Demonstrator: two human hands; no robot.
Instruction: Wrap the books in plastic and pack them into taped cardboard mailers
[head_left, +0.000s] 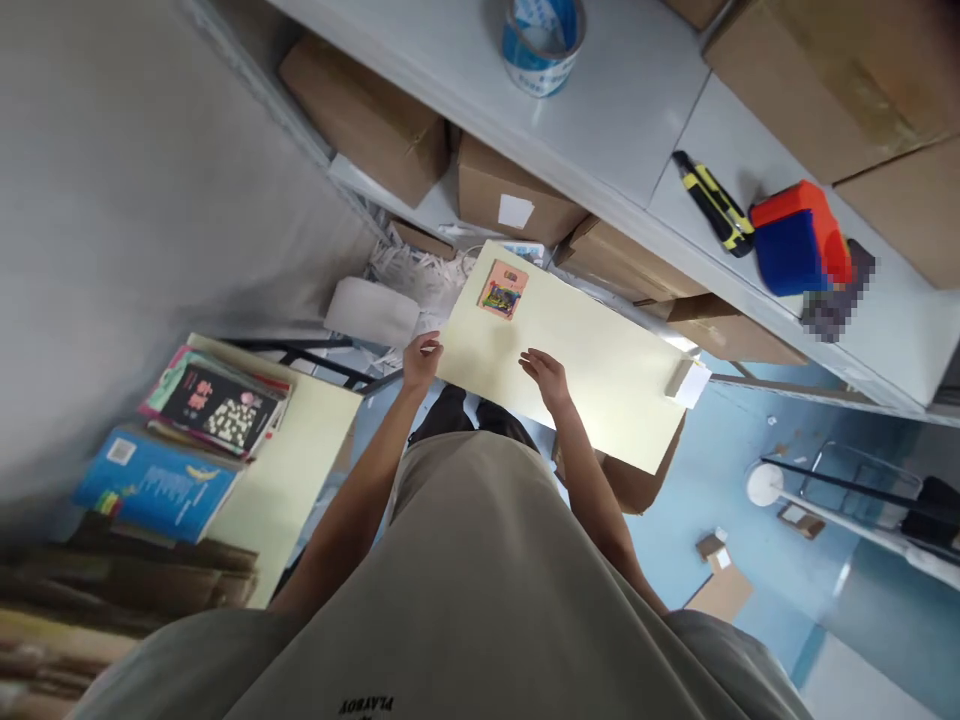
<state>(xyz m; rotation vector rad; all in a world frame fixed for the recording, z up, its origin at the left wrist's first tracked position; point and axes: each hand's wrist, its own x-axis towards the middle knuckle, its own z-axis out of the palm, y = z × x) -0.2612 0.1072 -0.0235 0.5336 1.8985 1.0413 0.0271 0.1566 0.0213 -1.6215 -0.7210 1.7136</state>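
A small pink book or card with a colourful picture (503,290) lies flat on the pale yellow tabletop (592,360), near its left end. My left hand (422,360) is at the table's left edge, fingers curled and partly apart, with nothing visible in it. To the right of the pink item and lower down, my right hand (546,377) hovers over the front part of the tabletop. Its fingers are bent and apart, holding nothing. Neither hand touches the pink item. A small white box (688,383) stands at the table's right end.
Above the table runs a shelf (600,110) with blue tape (541,45), a yellow-black cutter (712,203) and a red-blue tool (799,240). Cardboard boxes (517,190) stand beneath it. A side table at left holds a blue book (161,482) and stacked magazines (221,405).
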